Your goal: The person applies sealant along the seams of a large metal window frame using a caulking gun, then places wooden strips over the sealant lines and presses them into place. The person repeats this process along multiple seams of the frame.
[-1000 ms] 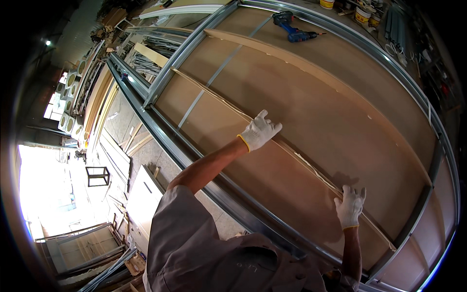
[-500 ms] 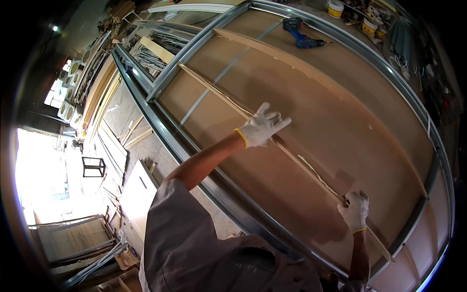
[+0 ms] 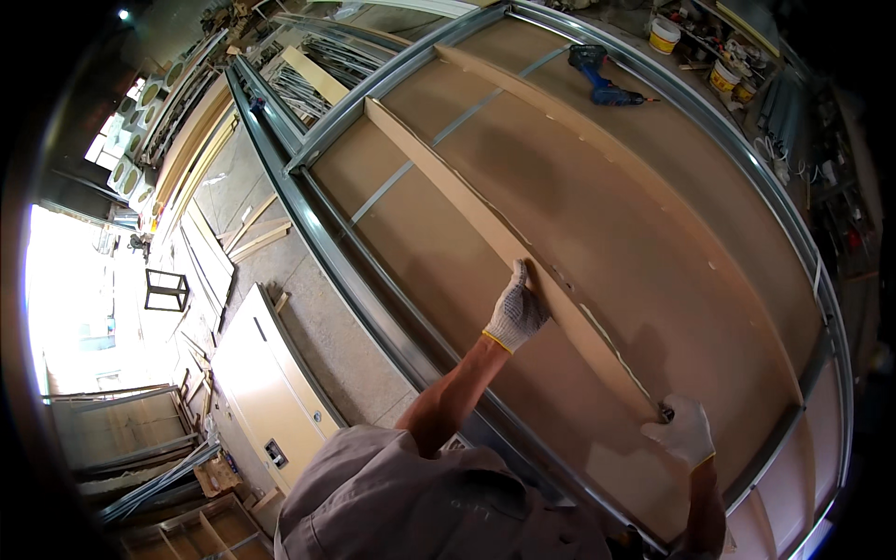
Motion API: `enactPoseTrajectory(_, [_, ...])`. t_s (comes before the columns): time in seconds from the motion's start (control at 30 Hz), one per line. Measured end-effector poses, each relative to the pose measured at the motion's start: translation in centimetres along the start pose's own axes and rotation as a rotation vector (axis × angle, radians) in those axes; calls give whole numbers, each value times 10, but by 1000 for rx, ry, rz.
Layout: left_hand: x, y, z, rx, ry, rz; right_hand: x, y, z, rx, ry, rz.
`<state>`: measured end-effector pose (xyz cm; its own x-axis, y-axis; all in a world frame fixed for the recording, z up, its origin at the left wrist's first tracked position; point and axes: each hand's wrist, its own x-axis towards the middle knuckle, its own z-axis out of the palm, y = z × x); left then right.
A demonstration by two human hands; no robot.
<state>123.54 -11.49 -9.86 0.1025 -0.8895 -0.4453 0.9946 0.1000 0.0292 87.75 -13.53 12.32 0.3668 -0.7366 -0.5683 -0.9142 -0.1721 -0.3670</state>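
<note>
We see the person's two hands well apart, both in white knitted gloves. The left hand (image 3: 519,310) is partly open at the near side of a long, flat, tan strip (image 3: 467,207), its thumb upright against the strip; its fingers are mostly hidden, so we cannot tell whether it grips. Farther right, the right hand (image 3: 683,431) is curled, thumb and fingers closed on the strip's upper edge; a small dark spot beside them is too small for us to identify. The strip slants across a broad brown panel (image 3: 588,233), inside a shiny grey metal frame (image 3: 392,322), and crosses a thin silver band (image 3: 383,193).

Around them, from the left, we see a small black open box-shaped stand (image 3: 168,290) near a bright opening, then a cream, door-like panel (image 3: 266,373) on the floor. Right of the strip, a second long tan strip (image 3: 616,140) stands between it and a blue-and-black cordless drill (image 3: 602,79) lying on the brown panel. Beyond the frame, at upper right, sits a white-and-yellow bucket (image 3: 665,35).
</note>
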Motion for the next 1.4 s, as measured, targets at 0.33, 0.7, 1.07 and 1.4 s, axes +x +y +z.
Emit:
enactPoseTrajectory(0.33, [-32, -30, 94, 76, 270, 170, -65, -15, 3, -471, 628, -360])
enactPoseTrajectory(0.7, [-52, -42, 113, 294, 257, 234, -89, 35, 49, -657, 969, -214])
enactPoseTrajectory(1.07, [-48, 7, 153, 1260, 432, 339, -73, 17, 27, -376, 691, -239])
enactPoseTrajectory(1.4, [-25, 11, 136, 1683, 586, 291, -34, 36, 21, -242, 554, -307])
